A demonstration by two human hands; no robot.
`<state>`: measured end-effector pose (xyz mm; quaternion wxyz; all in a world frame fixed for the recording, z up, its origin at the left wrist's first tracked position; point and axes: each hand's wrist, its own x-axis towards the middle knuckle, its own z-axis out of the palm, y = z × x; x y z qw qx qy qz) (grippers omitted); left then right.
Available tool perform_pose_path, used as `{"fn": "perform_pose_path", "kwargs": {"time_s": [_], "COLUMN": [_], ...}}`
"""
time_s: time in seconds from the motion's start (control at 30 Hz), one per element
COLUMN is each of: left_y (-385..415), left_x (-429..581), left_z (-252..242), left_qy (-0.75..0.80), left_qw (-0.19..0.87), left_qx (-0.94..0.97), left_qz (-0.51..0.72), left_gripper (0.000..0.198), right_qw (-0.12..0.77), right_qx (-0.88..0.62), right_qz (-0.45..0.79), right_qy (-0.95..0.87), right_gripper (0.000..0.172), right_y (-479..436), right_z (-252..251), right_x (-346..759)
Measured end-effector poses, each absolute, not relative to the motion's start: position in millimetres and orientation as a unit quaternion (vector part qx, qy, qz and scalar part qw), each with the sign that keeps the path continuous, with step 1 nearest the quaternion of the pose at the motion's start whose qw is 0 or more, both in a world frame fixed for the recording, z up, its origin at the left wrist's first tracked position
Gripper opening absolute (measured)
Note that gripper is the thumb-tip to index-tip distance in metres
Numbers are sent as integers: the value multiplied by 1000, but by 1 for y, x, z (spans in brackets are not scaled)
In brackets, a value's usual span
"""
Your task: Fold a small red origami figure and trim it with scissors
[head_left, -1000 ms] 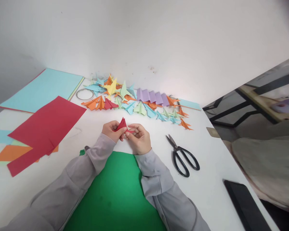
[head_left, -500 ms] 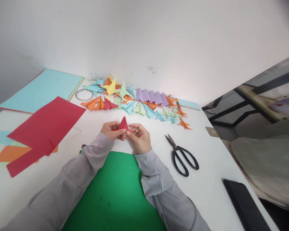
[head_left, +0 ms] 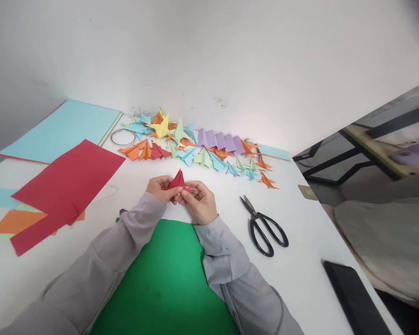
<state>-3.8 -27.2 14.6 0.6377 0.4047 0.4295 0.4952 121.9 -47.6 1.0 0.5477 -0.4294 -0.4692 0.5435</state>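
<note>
Pinching a small red folded paper (head_left: 178, 181) from both sides: in the left hand (head_left: 159, 190), thumb laid along the front of the lower edge and fingers tucked behind; in the right hand (head_left: 200, 203), thumb and forefinger closed on the opposite lower corner, other fingers curled loosely. Holding it near the middle of the view over the white table (head_left: 226, 209), between the far row of coloured folded pieces (head_left: 202, 158) and the near green surface (head_left: 160, 274); impossible to tell from this angle whether touching the tabletop or just clear of it. Risking, by the look of it, a skewed crease from uneven pressure of the two thumbs. Risking also a tear at the narrow right tip from too hard a sideways pull, or a loosened fold at the split peak from too early a release on the left. Less likely, perhaps, to crumple, given so light a grip, though easily bent by a fingertip pushed into the thin paper. Pointing with the peak up and away from the body, towards the wall (head_left: 209, 60), nearly straight ahead. Running, as far as visible past the covering fingers, with the long axis crosswise, from hand to hand, roughly level.
</note>
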Motion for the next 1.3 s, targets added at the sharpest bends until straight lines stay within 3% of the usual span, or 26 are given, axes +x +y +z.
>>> {"fn": "perform_pose_path", "kwargs": {"time_s": [0.53,1.3], "left_y": [-26,-29], "left_x": [-9,-5], "left_z": [24,20], "left_qy": [394,427], "left_qw": [702,649], "left_qx": [358,401], "left_qz": [473,485], "left_gripper": [31,30], "right_qw": [558,542], "right_qx": [-429,-389], "right_qz": [566,627], "right_qy": [-429,-402], "right_gripper": [32,30], "right_y": [-45,-43], "right_z": [1,0], "right_x": [125,132]}}
